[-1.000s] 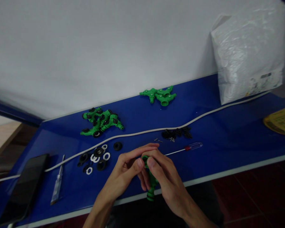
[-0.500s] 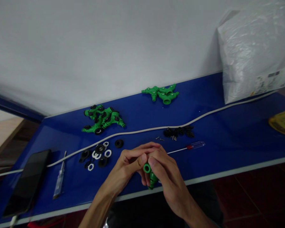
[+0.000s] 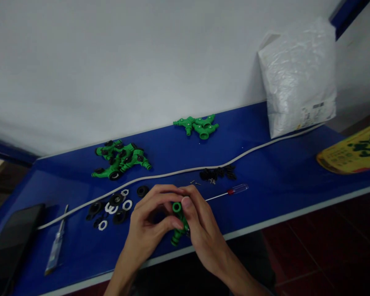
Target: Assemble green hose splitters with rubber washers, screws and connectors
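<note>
Both hands are around a green plastic hose splitter (image 3: 180, 230) near the front edge of the blue table (image 3: 249, 213). My left hand (image 3: 152, 220) curves about it from the left, thumb and fingers closed toward the part. From the right, my right hand (image 3: 200, 230) grips it with the thumb along its side. One round open end of the splitter faces up; its far side is hidden by my fingers. Just beyond my right hand lies a screwdriver (image 3: 238, 189) with a clear and red handle. Black caps and white rings (image 3: 127, 205) lie left of my left hand.
Green splitters with black knobs (image 3: 123, 160) lie back left, plainer ones (image 3: 203, 127) by the wall. A white cable (image 3: 172, 176) crosses the table. Black pieces (image 3: 217, 172) and small screws lie behind the screwdriver. A phone (image 3: 15, 234), another screwdriver (image 3: 57, 246), a plastic bag (image 3: 299, 82) and a yellow container (image 3: 354, 152) stand around.
The view has shifted to the right. My left hand has loosened and rounded out, showing more of the splitter, which my right hand still grips.
</note>
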`<state>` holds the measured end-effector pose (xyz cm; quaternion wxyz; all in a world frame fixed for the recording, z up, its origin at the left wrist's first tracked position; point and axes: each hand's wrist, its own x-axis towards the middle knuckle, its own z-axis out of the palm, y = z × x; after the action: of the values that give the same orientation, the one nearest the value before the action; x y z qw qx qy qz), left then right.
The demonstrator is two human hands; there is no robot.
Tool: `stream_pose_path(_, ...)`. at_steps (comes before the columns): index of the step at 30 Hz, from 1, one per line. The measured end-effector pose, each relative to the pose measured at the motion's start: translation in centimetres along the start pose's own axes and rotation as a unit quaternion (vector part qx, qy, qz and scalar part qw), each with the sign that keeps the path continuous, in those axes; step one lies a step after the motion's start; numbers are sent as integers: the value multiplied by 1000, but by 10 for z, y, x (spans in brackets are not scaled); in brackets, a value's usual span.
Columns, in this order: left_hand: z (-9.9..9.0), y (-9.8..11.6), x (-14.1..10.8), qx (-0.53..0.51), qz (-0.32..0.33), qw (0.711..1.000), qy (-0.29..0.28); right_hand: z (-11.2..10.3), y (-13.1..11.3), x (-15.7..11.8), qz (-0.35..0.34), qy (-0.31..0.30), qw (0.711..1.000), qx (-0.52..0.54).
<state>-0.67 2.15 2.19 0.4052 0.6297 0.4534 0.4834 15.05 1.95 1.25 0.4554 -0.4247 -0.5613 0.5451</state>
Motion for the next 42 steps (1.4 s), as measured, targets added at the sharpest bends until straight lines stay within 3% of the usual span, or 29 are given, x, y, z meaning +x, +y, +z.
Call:
stream_pose_path(5, 8, 3, 1, 100, 28, 991, 80, -5, 1, -3, -7, -43, 998, 50)
stream_pose_path(9, 4, 1, -1, 173, 19, 973, 151, -5, 2, 1, 56, -118, 979, 154)
stream_pose_path(12, -14, -1, -12, 287, 36, 944, 157, -3, 1, 6, 97, -99, 979, 149)
stream_pose_path(14, -34, -3, -22, 377, 36, 906, 191, -1, 2, 9, 106, -61, 982, 145)
stream_pose_path(17, -67, -9, -36, 478, -13, 846, 237, 1, 5, 11, 105, -21, 982, 157)
stream_pose_path(21, -87, -18, -44, 509, -53, 841, 174, 2, 8, 11, 101, -7, 984, 148)
stream_pose_path(27, -85, -9, -44, 477, -88, 868, 101, 2, 7, 11, 102, -17, 984, 146)
stream_pose_path(31, -91, -3, -49, 474, -93, 872, 86, 1, 8, 10, 92, -3, 982, 163)
stream_pose_path(37, -99, -1, -50, 501, -27, 861, 83, -3, 9, 11, 86, -4, 981, 176)
stream_pose_path(42, -113, 0, -36, 536, 27, 842, -41, -4, 3, 14, 98, -20, 976, 193)
